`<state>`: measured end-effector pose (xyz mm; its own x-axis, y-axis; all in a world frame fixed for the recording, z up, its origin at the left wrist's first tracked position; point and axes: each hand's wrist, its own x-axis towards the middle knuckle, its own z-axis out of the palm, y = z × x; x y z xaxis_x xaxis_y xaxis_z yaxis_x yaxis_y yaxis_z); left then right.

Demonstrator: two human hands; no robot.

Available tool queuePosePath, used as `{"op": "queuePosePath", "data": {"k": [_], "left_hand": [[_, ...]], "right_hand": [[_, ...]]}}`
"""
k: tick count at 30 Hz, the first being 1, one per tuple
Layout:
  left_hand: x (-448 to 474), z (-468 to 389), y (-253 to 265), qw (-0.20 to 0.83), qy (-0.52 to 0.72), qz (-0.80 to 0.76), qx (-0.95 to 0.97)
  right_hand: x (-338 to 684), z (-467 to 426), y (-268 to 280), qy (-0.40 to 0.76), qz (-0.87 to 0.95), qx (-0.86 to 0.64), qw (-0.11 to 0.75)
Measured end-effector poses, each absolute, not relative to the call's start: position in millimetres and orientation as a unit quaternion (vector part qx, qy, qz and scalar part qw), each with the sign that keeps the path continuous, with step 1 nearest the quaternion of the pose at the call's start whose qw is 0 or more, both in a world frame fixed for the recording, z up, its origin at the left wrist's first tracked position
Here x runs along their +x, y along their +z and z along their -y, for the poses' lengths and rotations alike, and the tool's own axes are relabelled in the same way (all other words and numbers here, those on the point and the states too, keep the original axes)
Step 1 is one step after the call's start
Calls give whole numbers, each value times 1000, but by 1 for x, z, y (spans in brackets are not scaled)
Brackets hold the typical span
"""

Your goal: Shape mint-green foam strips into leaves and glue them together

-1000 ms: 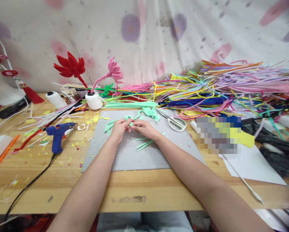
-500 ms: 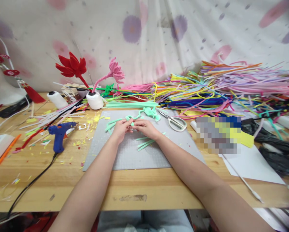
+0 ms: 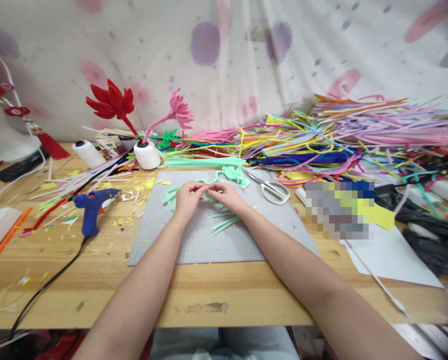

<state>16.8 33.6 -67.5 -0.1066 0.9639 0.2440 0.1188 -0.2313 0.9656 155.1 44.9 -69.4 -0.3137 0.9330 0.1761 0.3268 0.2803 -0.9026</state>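
My left hand (image 3: 189, 199) and my right hand (image 3: 225, 195) meet over the grey cutting mat (image 3: 205, 245), fingertips pinched together. Between them is a mint-green pipe cleaner (image 3: 209, 197), mostly covered by my fingers. Just behind the hands lies a bent mint-green pipe-cleaner piece (image 3: 233, 173) with leaf-like shapes. Cut mint-green lengths (image 3: 227, 224) rest on the mat under my right wrist, and more green strips (image 3: 169, 196) lie left of my left hand. Scissors (image 3: 272, 190) with pale handles sit at the mat's back right.
A blue glue gun (image 3: 91, 210) stands left of the mat, its cord trailing forward. Red (image 3: 111, 100) and pink (image 3: 179, 109) fuzzy flowers rise behind from a white spool (image 3: 147, 156). Heaped coloured pipe cleaners (image 3: 389, 125) fill the back right. White paper (image 3: 392, 255) lies at right.
My hands have turned inward, and the fingers now cover more of the green piece between them. The things on the table stay where they were.
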Motion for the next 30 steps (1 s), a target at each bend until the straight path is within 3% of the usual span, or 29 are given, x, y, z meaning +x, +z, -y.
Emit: {"op": "queuePosePath", "data": {"k": [5,30], "left_hand": [[20,-36,-71,417,532,-505,537],[28,-29,-68,165,471,-603,623]], "right_hand": [[154,-48,-75,377,683,-483,397],[145,-51,-82,321,652,-542,422]]}}
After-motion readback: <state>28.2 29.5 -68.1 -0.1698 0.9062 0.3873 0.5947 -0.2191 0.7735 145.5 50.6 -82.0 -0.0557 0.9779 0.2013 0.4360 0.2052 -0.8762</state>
